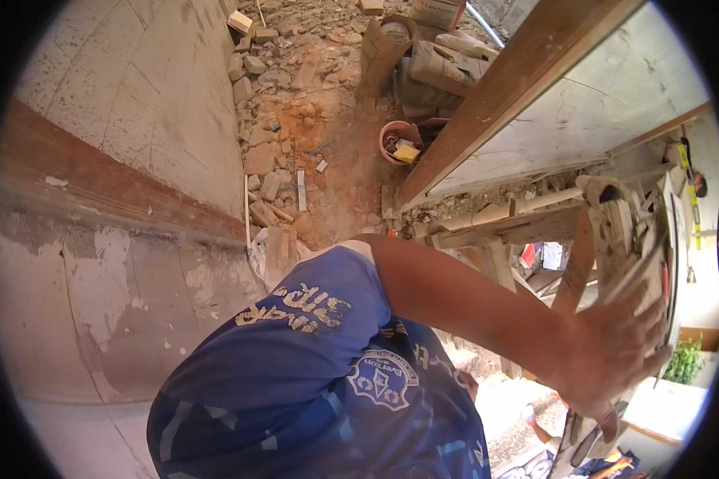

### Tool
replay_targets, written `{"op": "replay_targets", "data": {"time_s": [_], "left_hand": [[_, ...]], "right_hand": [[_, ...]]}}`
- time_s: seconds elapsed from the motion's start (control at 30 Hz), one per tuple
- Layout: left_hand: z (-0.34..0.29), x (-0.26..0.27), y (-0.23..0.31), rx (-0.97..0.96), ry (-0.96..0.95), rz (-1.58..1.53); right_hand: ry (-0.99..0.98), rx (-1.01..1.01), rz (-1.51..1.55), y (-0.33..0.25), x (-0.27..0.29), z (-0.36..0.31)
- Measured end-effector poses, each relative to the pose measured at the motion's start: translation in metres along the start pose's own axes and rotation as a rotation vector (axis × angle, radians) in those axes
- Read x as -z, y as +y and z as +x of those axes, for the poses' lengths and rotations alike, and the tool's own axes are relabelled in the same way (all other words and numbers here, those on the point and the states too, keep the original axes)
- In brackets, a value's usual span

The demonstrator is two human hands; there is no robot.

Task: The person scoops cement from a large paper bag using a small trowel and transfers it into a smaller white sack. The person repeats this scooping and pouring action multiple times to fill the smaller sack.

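Note:
My left arm, in a blue short-sleeved shirt (295, 383) with a pale crest, reaches across my body to the right. At its end, my left hand (607, 351) lies over a bundle of dusty wooden boards (615, 215), its fingers spread and slightly blurred, the thumb toward me. I see nothing held in it. Whether the palm presses on the boards or hovers just over them cannot be told. A small patch of skin (466, 383) shows beside the shirt's right edge; whose it is, I cannot tell. My right hand is not recognisable in the picture.
Stone rubble (272, 152) covers the reddish ground ahead. A pink bucket (391, 144) stands near dusty sacks (439, 72). A wooden post (487, 104) slants beside a pale panel (567, 112). On the left rises a scuffed wall (136, 96). A yellow level (692, 191) hangs at the far right.

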State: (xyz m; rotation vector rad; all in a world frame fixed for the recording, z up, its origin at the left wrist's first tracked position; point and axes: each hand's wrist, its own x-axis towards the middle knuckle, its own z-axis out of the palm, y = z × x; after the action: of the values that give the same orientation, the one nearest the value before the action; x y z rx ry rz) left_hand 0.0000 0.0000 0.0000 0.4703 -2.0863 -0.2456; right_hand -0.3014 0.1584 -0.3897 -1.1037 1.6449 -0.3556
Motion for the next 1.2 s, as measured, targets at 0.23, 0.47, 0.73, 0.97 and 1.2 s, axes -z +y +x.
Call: {"op": "replay_targets", "data": {"time_s": [0.23,0.47,0.73,0.97,1.2], "left_hand": [[0.005,-0.016,-0.008,-0.118,0.206,-0.156],[-0.09,0.051,-0.109,-0.199,0.294,-0.291],[-0.414,0.201,-0.356,0.825,-0.522,0.252],[-0.667,0.282,-0.345,1.974,-0.315,0.402],[-0.739,0.211,-0.274,2.291,-0.278,-0.017]], "right_hand": [[-0.1,-0.069,-0.183,-0.053,-0.082,0.058],[-0.192,-0.118,-0.343,-0.071,-0.132,0.126],[-0.31,-0.069,-0.474,-0.12,-0.231,0.258],[-0.337,0.19,-0.497,-0.189,-0.316,0.404],[-0.305,0.114,-0.472,-0.382,-0.371,0.496]]}}
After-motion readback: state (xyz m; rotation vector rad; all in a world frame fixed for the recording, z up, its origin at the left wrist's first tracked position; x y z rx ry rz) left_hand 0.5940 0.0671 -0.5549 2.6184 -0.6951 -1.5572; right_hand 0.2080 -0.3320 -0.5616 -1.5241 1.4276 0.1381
